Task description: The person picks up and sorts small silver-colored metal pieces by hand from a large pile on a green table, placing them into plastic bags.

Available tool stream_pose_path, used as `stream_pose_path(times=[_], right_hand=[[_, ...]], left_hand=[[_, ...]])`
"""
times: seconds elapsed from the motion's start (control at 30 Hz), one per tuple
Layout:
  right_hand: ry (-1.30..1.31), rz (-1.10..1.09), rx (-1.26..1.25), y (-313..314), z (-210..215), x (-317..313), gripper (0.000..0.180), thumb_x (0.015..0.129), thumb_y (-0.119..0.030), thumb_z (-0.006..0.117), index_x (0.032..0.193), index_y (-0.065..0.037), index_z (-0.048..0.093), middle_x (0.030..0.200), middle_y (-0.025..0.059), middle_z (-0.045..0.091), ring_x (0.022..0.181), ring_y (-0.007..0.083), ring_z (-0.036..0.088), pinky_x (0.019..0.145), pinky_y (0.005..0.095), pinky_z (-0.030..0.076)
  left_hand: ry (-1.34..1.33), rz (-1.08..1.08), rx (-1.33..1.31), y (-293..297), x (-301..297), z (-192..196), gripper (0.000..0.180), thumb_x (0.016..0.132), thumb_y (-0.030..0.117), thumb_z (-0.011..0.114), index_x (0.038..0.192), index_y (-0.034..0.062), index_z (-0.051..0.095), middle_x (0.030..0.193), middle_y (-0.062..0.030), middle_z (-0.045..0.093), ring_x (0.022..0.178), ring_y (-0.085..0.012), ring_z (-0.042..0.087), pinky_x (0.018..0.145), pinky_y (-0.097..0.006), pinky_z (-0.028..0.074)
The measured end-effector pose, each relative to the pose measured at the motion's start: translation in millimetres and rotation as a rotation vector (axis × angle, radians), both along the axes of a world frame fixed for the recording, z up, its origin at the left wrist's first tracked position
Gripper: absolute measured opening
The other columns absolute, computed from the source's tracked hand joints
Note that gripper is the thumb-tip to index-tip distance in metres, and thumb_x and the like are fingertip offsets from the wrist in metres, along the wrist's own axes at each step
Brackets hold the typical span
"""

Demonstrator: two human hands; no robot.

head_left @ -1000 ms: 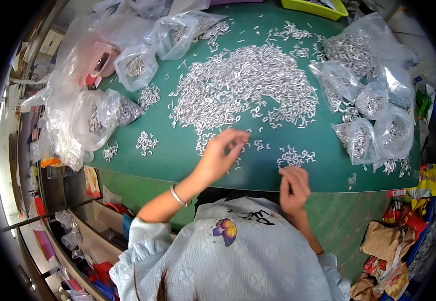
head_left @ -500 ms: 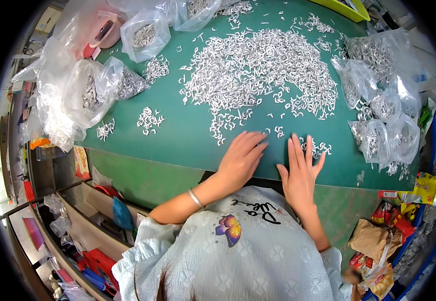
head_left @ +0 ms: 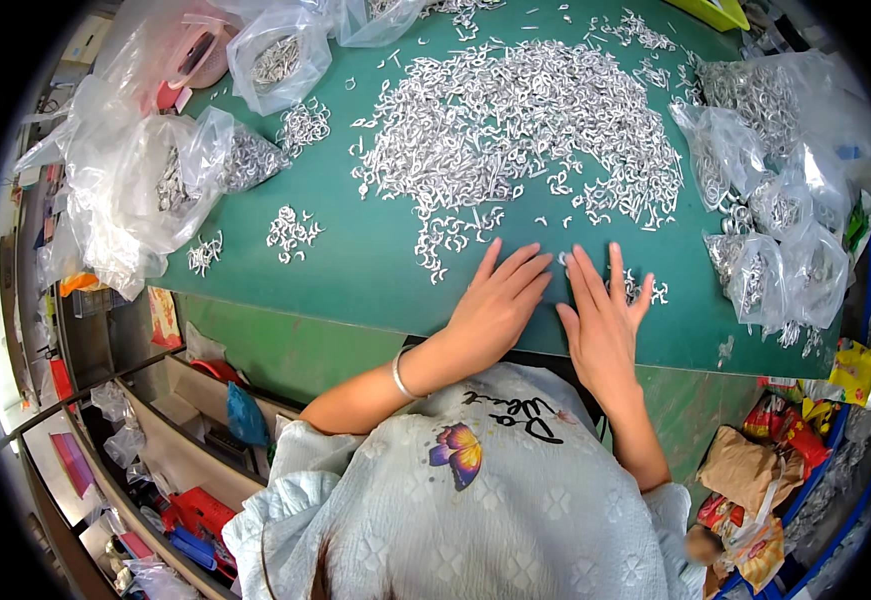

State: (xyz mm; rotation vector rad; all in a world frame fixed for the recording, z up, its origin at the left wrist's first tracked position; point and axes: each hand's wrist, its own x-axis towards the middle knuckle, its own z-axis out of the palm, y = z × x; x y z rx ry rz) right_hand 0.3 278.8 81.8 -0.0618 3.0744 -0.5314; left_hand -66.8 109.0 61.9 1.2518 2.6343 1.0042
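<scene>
A large heap of small silvery metal pieces [head_left: 515,120], many of them curved like hooks or open rings, lies spread on the green tabletop [head_left: 355,275]. Just in front of it, my left hand [head_left: 500,300] rests palm down with its fingers stretched out. My right hand [head_left: 603,325] lies beside it, fingers spread and pointing away from me. At the tips between both hands sits a small metal piece [head_left: 562,258], partly covered. A small pile of curved pieces [head_left: 645,290] shows around my right hand's outer fingers. Whatever is under the palms is hidden.
Clear plastic bags of metal pieces [head_left: 780,250] crowd the right side; another filled bag [head_left: 245,160] and a pink basket [head_left: 200,55] stand left. Small piles [head_left: 293,234] dot the left tabletop. Drawers [head_left: 190,420] sit below left, food packets [head_left: 755,465] below right.
My left hand has shifted right, its fingers spreading and reaching farther forward. My right hand has slid slightly forward, and its fingers now partly cover the few pieces between the hands.
</scene>
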Motion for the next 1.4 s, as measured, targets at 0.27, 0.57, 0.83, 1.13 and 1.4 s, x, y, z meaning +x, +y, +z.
stream_pose_path(times=[0.27, 0.57, 0.83, 1.13, 1.4], right_hand=[[0.007, -0.001, -0.242, 12.2, 8.3, 19.6, 0.039, 0.089, -0.011, 0.058, 0.127, -0.002, 0.057, 0.143, 0.0078, 0.047, 0.141, 0.0333, 0.031, 0.111, 0.0627, 0.008], [0.127, -0.068, -0.049, 11.6, 2.0, 13.3, 0.036, 0.086, -0.010, 0.063, 0.122, -0.007, 0.062, 0.136, 0.0050, 0.052, 0.137, 0.0314, 0.036, 0.109, 0.0625, 0.013], [0.000, 0.075, -0.072, -7.1, 0.7, 27.5, 0.046, 0.083, -0.018, 0.066, 0.127, -0.006, 0.057, 0.141, 0.0086, 0.044, 0.140, 0.0351, 0.029, 0.106, 0.0682, 0.012], [0.043, 0.053, 0.034, -9.9, -3.4, 1.5, 0.045, 0.087, -0.024, 0.065, 0.129, -0.014, 0.058, 0.143, 0.0044, 0.042, 0.140, 0.0347, 0.027, 0.105, 0.0694, 0.014], [0.125, 0.027, -0.041, -13.6, -6.8, -12.7, 0.036, 0.087, -0.008, 0.060, 0.122, -0.016, 0.064, 0.140, 0.0050, 0.047, 0.137, 0.0339, 0.034, 0.109, 0.0646, 0.012]], left_hand=[[-0.014, 0.068, 0.086, 8.8, 3.6, 3.1, 0.037, 0.080, 0.009, 0.070, 0.116, 0.0030, 0.060, 0.122, -0.0109, 0.055, 0.118, -0.0286, 0.050, 0.100, -0.048, 0.034], [0.036, 0.167, 0.068, 15.8, 5.3, -12.0, 0.030, 0.077, 0.012, 0.074, 0.104, 0.0079, 0.062, 0.103, -0.0051, 0.055, 0.096, -0.0246, 0.051, 0.082, -0.041, 0.033], [0.052, 0.262, 0.099, 9.2, -5.3, -12.0, 0.022, 0.078, 0.010, 0.072, 0.099, 0.0083, 0.064, 0.102, -0.0045, 0.056, 0.095, -0.0226, 0.052, 0.083, -0.039, 0.033], [0.051, 0.293, 0.084, -1.1, 7.2, -8.4, 0.024, 0.079, 0.006, 0.070, 0.102, 0.0079, 0.064, 0.110, -0.0055, 0.055, 0.105, -0.0259, 0.051, 0.087, -0.039, 0.033], [0.023, 0.282, 0.122, 0.8, -1.0, -5.0, 0.025, 0.076, 0.005, 0.074, 0.098, 0.0078, 0.063, 0.106, -0.0049, 0.055, 0.102, -0.0242, 0.052, 0.085, -0.038, 0.034]])
